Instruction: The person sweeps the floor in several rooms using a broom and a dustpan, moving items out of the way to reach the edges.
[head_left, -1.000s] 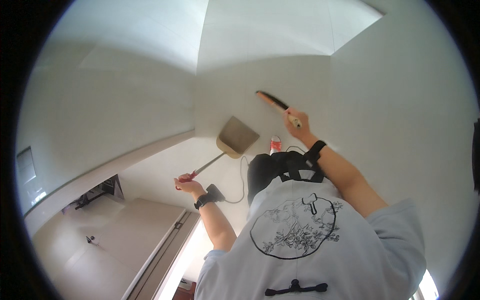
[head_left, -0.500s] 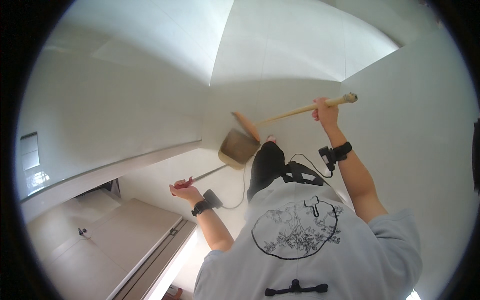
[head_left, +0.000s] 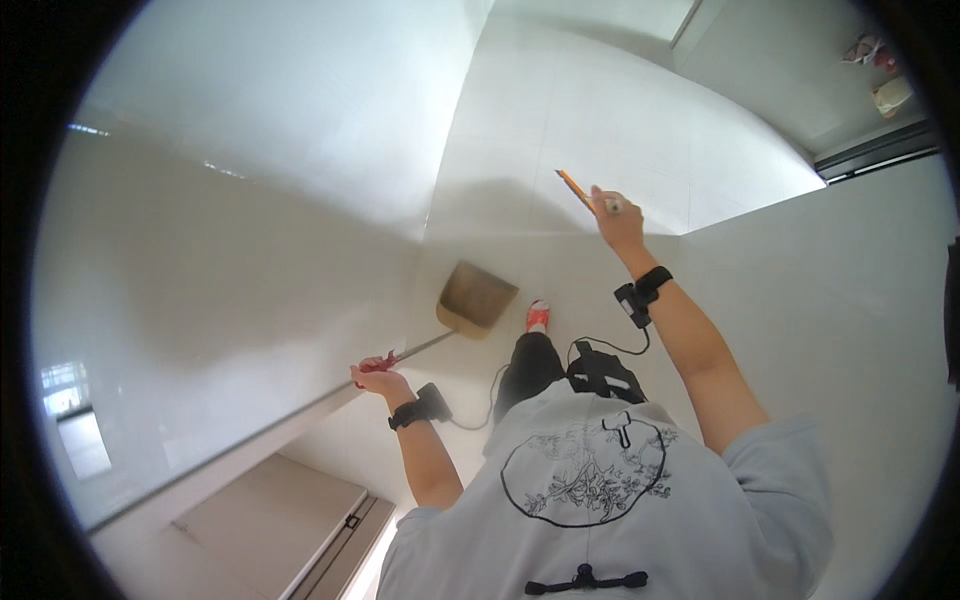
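Two hands busy in the head view: the left hand (head_left: 378,378) grips the red-ended handle of the dustpan (head_left: 477,299), which rests on the white tiled floor (head_left: 600,130) just ahead of the red shoe (head_left: 537,316). The right hand (head_left: 617,222), closed round the broom stick (head_left: 578,190), has swung up and forward from half a second ago, so the broom looks lifted clear of the pan, its head unseen.

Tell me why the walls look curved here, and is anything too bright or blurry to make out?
Head view: the fisheye lens bends straight wall edges and frames the picture in a black rim; glare whitens the wall upper left; a soft shadow lies on the floor beyond the dustpan; left hand and right hand are sharp.
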